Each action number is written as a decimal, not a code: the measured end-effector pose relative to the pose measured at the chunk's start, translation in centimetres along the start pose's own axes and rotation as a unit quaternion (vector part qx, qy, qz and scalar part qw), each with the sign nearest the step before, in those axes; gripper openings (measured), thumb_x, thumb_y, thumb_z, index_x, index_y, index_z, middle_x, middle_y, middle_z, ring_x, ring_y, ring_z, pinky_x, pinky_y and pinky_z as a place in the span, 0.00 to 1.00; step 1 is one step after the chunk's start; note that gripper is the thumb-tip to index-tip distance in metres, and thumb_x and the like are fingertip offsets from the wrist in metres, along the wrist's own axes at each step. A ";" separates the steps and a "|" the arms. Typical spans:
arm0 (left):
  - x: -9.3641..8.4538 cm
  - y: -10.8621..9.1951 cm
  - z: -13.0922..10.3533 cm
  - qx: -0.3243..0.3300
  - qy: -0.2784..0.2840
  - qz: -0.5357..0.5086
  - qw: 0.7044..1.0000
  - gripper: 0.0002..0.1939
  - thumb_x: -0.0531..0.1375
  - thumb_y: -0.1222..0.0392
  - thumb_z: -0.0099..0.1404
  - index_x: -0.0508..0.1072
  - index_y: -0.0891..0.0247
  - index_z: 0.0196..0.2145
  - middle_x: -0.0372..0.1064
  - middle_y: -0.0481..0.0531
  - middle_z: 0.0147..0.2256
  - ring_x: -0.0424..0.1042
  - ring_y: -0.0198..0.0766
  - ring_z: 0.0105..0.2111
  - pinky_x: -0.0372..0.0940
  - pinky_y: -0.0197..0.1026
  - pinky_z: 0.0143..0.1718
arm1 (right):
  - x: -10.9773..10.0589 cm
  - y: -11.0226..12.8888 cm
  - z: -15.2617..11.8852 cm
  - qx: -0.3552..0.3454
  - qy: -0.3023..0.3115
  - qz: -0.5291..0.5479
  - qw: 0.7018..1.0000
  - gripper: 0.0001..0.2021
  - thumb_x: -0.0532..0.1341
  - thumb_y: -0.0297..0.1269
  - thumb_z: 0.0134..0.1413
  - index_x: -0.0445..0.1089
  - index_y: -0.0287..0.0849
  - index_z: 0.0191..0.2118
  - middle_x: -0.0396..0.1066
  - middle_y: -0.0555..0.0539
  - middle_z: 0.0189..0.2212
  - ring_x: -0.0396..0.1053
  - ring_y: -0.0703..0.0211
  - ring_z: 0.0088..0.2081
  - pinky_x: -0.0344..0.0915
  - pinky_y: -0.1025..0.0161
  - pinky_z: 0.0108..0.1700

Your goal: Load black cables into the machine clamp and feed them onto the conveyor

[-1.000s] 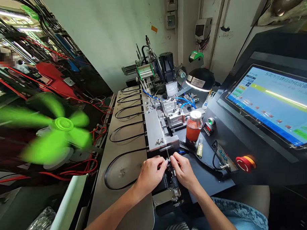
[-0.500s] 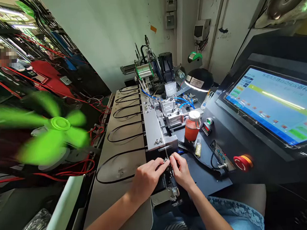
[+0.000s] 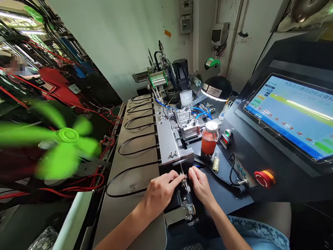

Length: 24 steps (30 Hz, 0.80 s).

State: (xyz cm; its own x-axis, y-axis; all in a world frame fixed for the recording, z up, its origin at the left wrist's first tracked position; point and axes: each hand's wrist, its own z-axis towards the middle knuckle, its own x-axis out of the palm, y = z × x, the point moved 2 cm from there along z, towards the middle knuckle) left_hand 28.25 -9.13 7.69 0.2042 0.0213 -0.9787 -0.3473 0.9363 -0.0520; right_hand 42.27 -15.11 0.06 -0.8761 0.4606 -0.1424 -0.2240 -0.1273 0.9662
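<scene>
Moved: right hand (image 3: pixel 201 185) has shifted slightly away from the left hand (image 3: pixel 161 191), opening a gap between them.
Left fingers: curled, index and thumb at the metal fixture (image 3: pixel 186 186); cannot tell whether they grip anything.
Right fingers: bunched just beside the fixture; contents hidden.
Metal fixture: between the hands, at the near end of the flat metal bar (image 3: pixel 167 136).
Nearest cable loop (image 3: pixel 128 196): on the tabletop (image 3: pixel 137 231), running toward the left hand.
</scene>
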 end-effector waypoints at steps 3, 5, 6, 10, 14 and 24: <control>-0.4 0.6 -0.2 -0.069 0.008 -0.054 0.996 0.09 0.51 0.65 0.69 0.70 0.58 0.43 0.70 0.48 0.37 0.70 0.35 0.34 0.64 0.36 0.35 | -1.2 1.2 -0.3 -0.050 -0.006 -0.065 0.997 0.11 0.48 0.32 0.64 0.64 0.42 0.32 0.64 0.49 0.26 0.61 0.61 0.29 0.59 0.65 0.32; -0.7 0.9 -0.2 -0.093 0.020 -0.046 0.994 0.07 0.53 0.65 0.68 0.71 0.60 0.38 0.70 0.48 0.35 0.70 0.37 0.34 0.63 0.37 0.35 | -1.5 2.1 -0.6 -0.112 0.013 -0.127 0.985 0.11 0.48 0.28 0.62 0.66 0.42 0.42 0.69 0.44 0.35 0.64 0.56 0.36 0.61 0.61 0.39; -0.8 0.9 -0.2 -0.098 0.031 -0.039 0.994 0.07 0.53 0.65 0.68 0.71 0.60 0.36 0.70 0.48 0.34 0.70 0.38 0.33 0.63 0.38 0.34 | -1.5 2.4 -0.8 -0.138 0.027 -0.152 0.978 0.12 0.48 0.26 0.61 0.66 0.42 0.44 0.70 0.43 0.37 0.65 0.55 0.38 0.62 0.59 0.40; -0.9 1.0 -0.1 -0.099 0.046 -0.025 0.994 0.08 0.53 0.65 0.68 0.71 0.60 0.34 0.69 0.48 0.32 0.69 0.37 0.32 0.62 0.37 0.33 | -1.4 2.7 -1.4 -0.159 0.037 -0.198 0.966 0.13 0.48 0.23 0.60 0.67 0.42 0.42 0.70 0.44 0.34 0.65 0.54 0.36 0.63 0.59 0.38; -0.9 1.1 -0.1 -0.087 0.038 -0.018 0.995 0.10 0.51 0.64 0.69 0.71 0.60 0.33 0.68 0.48 0.32 0.68 0.36 0.31 0.61 0.36 0.33 | -2.0 2.8 -1.8 -0.156 0.014 -0.213 0.964 0.11 0.49 0.24 0.59 0.67 0.42 0.39 0.69 0.44 0.31 0.65 0.55 0.34 0.63 0.59 0.36; -1.1 1.5 -0.3 -0.085 0.058 -0.005 0.995 0.08 0.53 0.62 0.68 0.70 0.61 0.32 0.67 0.48 0.32 0.67 0.36 0.31 0.59 0.37 0.32 | -1.9 3.3 -1.9 -0.161 0.016 -0.237 0.958 0.10 0.50 0.25 0.58 0.67 0.41 0.37 0.69 0.44 0.29 0.66 0.55 0.31 0.63 0.60 0.33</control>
State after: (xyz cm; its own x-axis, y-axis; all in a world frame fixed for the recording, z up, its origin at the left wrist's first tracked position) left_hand 27.25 -7.90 8.61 0.1054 -0.0379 -0.9937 -0.4973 0.8633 -0.0857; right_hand 42.35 -18.08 3.06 -0.6548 0.5074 -0.5601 -0.7152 -0.1767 0.6762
